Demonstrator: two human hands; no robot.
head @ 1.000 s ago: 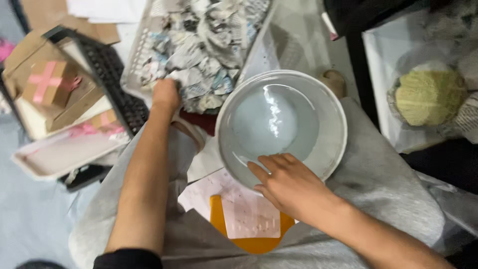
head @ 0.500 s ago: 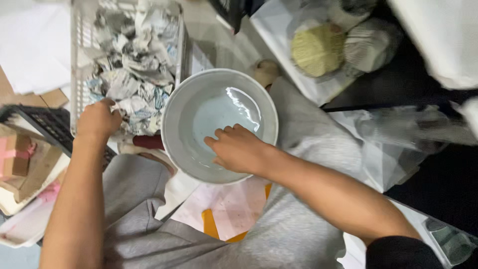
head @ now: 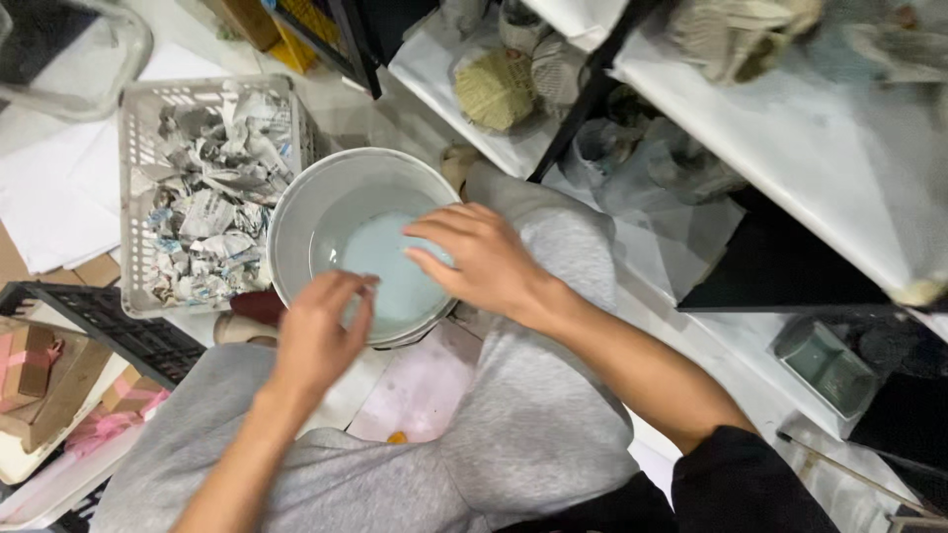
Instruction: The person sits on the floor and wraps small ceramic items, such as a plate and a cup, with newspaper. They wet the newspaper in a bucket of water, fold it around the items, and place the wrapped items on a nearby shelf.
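Two hands over one bowl, on my lap.
Left hand point(head: 318, 331) fingers curl loosely, right hand point(head: 474, 259) spread open; neither grips. I judge the bowl point(head: 296, 212) unwrapped; basket point(head: 138, 148) paper untouched.

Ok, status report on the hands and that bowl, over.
Left hand over bowl's near rim, empty. Right hand fingers spread inside white bowl. Basket of crumpled newspaper beside bowl; nothing blocking.

From my feed, white shelves point(head: 810, 148) with black frames fill one to three o'clock, bundles wrapped in paper point(head: 499, 89) on them. White sheets point(head: 59, 197) cover the floor at nine o'clock, a black crate point(head: 118, 331) below them. Light is even and soft.
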